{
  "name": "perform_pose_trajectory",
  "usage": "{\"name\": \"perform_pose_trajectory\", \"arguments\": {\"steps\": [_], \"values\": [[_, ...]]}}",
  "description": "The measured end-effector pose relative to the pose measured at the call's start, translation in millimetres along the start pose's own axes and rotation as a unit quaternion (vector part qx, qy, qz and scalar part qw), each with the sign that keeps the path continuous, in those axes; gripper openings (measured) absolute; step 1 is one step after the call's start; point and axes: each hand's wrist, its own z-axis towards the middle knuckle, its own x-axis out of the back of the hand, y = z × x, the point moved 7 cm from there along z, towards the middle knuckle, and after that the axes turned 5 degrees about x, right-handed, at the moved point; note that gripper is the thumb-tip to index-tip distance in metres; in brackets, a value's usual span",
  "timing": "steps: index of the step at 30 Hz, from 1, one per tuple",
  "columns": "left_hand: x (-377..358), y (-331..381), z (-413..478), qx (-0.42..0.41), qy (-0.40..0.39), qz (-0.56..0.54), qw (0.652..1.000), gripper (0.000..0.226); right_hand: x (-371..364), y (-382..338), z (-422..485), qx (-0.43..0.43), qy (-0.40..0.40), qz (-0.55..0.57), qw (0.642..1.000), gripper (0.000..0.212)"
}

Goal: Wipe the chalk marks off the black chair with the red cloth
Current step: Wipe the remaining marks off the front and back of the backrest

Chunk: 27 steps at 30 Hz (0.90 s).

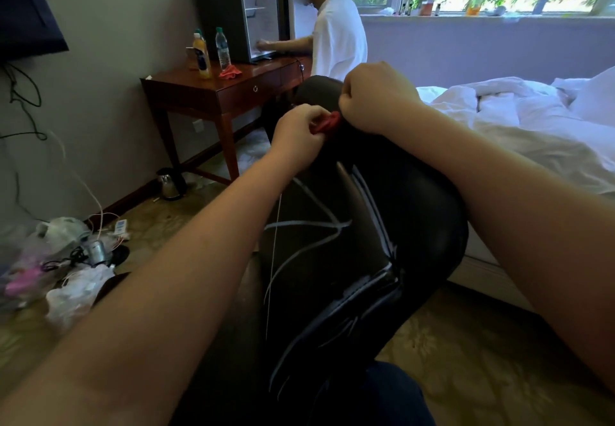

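The black chair (392, 212) lies tipped in front of me, its dark leather crossed by white chalk marks (309, 225) on the flat panel and along the seam. Both my arms reach out over it. My left hand (298, 132) pinches one end of the small red cloth (327, 123). My right hand (376, 96) is curled into a fist on the cloth's other end, just above the chair. Only a short bunched piece of cloth shows between the hands.
A wooden desk (206, 92) at the back left carries a mini fridge (239, 12), bottles and another red cloth (229, 73); a person in white works there. A white bed (519, 126) lies right. Bags, cables and a kettle (170, 183) litter the floor left.
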Motion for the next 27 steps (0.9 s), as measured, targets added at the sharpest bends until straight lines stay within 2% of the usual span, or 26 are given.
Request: {"name": "perform_pose_trajectory", "arguments": {"steps": [4, 7, 11, 15, 19, 24, 27], "values": [[10.0, 31.3, -52.9, -0.099, 0.019, -0.026, 0.995, 0.023, 1.7, -1.4, -3.3, -0.007, -0.009, 0.011, 1.000, 0.031], [16.9, 48.8, -88.1, -0.156, -0.012, -0.063, 0.986, 0.025, 3.2, -3.0, -7.2, -0.013, -0.014, 0.021, 1.000, 0.029], [24.4, 63.4, -130.3, -0.205, -0.054, -0.052, 0.976, 0.031, 6.1, -5.6, -12.2, -0.014, -0.009, 0.023, 1.000, 0.029], [31.3, 58.0, -150.8, -0.211, -0.014, -0.084, 0.974, 0.024, 7.6, -8.7, -12.6, -0.007, -0.009, 0.018, 1.000, 0.029], [25.8, 48.7, -140.1, -0.204, 0.054, -0.049, 0.976, 0.036, 5.9, -11.1, -13.4, 0.004, -0.011, 0.021, 1.000, 0.027], [19.8, 40.4, -90.3, -0.198, 0.065, 0.002, 0.978, 0.047, 4.8, -9.8, -12.0, 0.020, -0.012, 0.014, 1.000, 0.026], [19.6, 31.5, -54.2, -0.158, 0.064, 0.044, 0.984, 0.041, 4.1, -6.9, -8.3, 0.021, -0.009, 0.018, 1.000, 0.024]]}}
